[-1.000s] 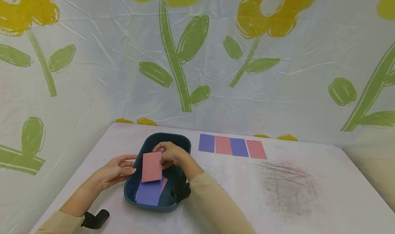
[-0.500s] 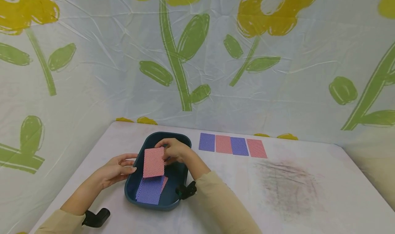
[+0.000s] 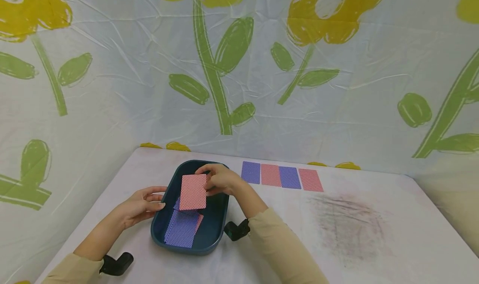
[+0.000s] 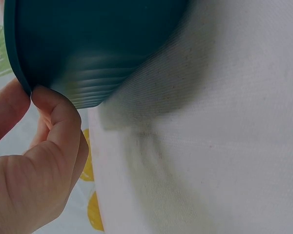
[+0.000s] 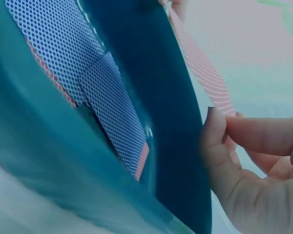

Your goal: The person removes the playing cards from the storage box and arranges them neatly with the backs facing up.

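My right hand (image 3: 222, 180) pinches a red-backed playing card (image 3: 193, 192) by its right edge, above the dark teal bin (image 3: 157, 238). In the right wrist view this card (image 5: 205, 63) shows nearly edge-on between thumb and index finger. Below it in the bin, blue-backed cards (image 3: 180, 230) overlap, with a red edge peeking out at one side. My left hand (image 3: 140, 207) grips the bin's left rim; the left wrist view shows thumb and fingers on either side of the rim (image 4: 17, 63).
Several cards lie in a row at the back of the table, beginning with a blue-backed card (image 3: 250, 173) and ending in a red-backed card (image 3: 311, 180). A dark smudge (image 3: 348, 230) marks the white cloth at right. Flower-printed sheets (image 3: 149, 67) enclose the table.
My right hand has lifted the red-backed card and drawn it back and to the right, uncovering more of the blue cards. The left hand stays on the rim.
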Motion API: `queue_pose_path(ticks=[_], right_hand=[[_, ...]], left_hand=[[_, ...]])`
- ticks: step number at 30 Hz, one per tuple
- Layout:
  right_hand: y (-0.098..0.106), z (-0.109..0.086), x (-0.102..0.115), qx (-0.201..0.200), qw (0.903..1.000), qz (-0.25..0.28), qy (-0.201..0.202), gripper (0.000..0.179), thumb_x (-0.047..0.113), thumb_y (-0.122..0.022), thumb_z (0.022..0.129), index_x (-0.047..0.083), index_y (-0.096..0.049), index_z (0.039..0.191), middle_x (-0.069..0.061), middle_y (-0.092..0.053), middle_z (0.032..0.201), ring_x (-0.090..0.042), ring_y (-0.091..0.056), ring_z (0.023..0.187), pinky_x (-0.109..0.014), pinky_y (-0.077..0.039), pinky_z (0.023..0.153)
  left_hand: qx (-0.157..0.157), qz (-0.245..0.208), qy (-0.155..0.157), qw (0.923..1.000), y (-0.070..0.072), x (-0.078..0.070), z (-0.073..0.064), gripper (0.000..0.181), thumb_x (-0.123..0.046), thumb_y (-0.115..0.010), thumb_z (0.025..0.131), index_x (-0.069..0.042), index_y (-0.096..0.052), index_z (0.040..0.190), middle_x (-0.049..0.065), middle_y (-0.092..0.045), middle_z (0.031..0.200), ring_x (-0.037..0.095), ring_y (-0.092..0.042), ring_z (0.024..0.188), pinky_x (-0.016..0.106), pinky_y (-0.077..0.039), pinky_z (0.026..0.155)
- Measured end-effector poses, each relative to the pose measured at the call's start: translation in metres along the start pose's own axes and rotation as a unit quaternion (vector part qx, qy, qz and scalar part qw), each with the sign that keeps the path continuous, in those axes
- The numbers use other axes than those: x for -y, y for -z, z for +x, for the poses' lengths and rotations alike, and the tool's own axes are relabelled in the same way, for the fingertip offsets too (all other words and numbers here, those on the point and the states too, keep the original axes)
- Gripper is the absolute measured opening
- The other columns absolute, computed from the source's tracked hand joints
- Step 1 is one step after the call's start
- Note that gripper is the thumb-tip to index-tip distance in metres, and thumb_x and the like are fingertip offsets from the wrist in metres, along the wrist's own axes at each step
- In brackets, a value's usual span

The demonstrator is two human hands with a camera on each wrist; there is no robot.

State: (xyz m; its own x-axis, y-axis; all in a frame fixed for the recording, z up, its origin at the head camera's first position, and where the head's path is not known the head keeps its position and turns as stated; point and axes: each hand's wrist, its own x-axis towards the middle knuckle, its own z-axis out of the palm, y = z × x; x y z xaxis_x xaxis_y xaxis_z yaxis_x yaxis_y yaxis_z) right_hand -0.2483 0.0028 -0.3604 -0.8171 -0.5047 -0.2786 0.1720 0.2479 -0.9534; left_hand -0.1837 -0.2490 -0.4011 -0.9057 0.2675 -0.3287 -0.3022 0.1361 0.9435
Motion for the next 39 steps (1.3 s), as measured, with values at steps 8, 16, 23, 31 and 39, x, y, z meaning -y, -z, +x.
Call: queue_pose_path(ticks=[8,16,23,31,39], right_hand=[[0.015,-0.010,-0.002,-0.028,0.9989,0.035,0.010,0.044,-0.014,-0.055,0.082,0.000,-0.054,0.123,-0.012,-0.054,0.085,-0.019,-0.056,0.075,-0.035,-0.055,0.067],[0.033,-0.024,-0.005,-0.060,0.9971,0.044,0.016,0.042,-0.013,-0.055,0.083,0.001,-0.055,0.122,-0.007,-0.046,0.078,-0.018,-0.053,0.069,-0.029,-0.054,0.064],[0.046,-0.032,-0.011,-0.082,0.9959,0.036,0.006,0.043,-0.011,-0.056,0.082,0.003,-0.055,0.123,-0.009,-0.046,0.080,-0.019,-0.052,0.072,-0.033,-0.054,0.069],[0.059,-0.039,-0.021,-0.092,0.9951,0.035,-0.005,0.044,-0.010,-0.055,0.083,0.002,-0.053,0.124,-0.009,-0.045,0.081,-0.020,-0.051,0.075,-0.033,-0.054,0.069],[0.069,-0.046,-0.032,-0.095,0.9947,0.039,-0.008,0.044,-0.010,-0.055,0.082,0.001,-0.051,0.125,-0.010,-0.045,0.088,-0.022,-0.050,0.083,-0.036,-0.053,0.075]], left_hand=[[0.007,-0.006,-0.002,1.0000,0.000,0.001,-0.001,0.066,0.001,-0.061,0.086,0.008,-0.024,0.141,0.014,-0.051,0.111,0.016,-0.057,0.089,0.028,-0.050,0.078],[0.007,-0.006,0.000,1.0000,0.000,0.001,-0.002,0.068,0.000,-0.062,0.085,0.007,-0.025,0.141,0.014,-0.050,0.111,0.016,-0.057,0.090,0.028,-0.049,0.079],[0.010,-0.009,-0.002,0.9999,0.000,0.000,-0.002,0.068,0.000,-0.062,0.085,0.007,-0.024,0.141,0.012,-0.050,0.109,0.016,-0.056,0.089,0.028,-0.049,0.079],[0.008,-0.007,-0.004,0.9999,0.000,0.000,-0.002,0.067,0.000,-0.061,0.085,0.007,-0.024,0.141,0.012,-0.050,0.108,0.016,-0.056,0.089,0.027,-0.049,0.078],[0.004,-0.003,-0.002,1.0000,0.000,-0.001,-0.002,0.068,0.000,-0.062,0.085,0.007,-0.024,0.141,0.012,-0.050,0.109,0.016,-0.055,0.090,0.027,-0.049,0.078]])
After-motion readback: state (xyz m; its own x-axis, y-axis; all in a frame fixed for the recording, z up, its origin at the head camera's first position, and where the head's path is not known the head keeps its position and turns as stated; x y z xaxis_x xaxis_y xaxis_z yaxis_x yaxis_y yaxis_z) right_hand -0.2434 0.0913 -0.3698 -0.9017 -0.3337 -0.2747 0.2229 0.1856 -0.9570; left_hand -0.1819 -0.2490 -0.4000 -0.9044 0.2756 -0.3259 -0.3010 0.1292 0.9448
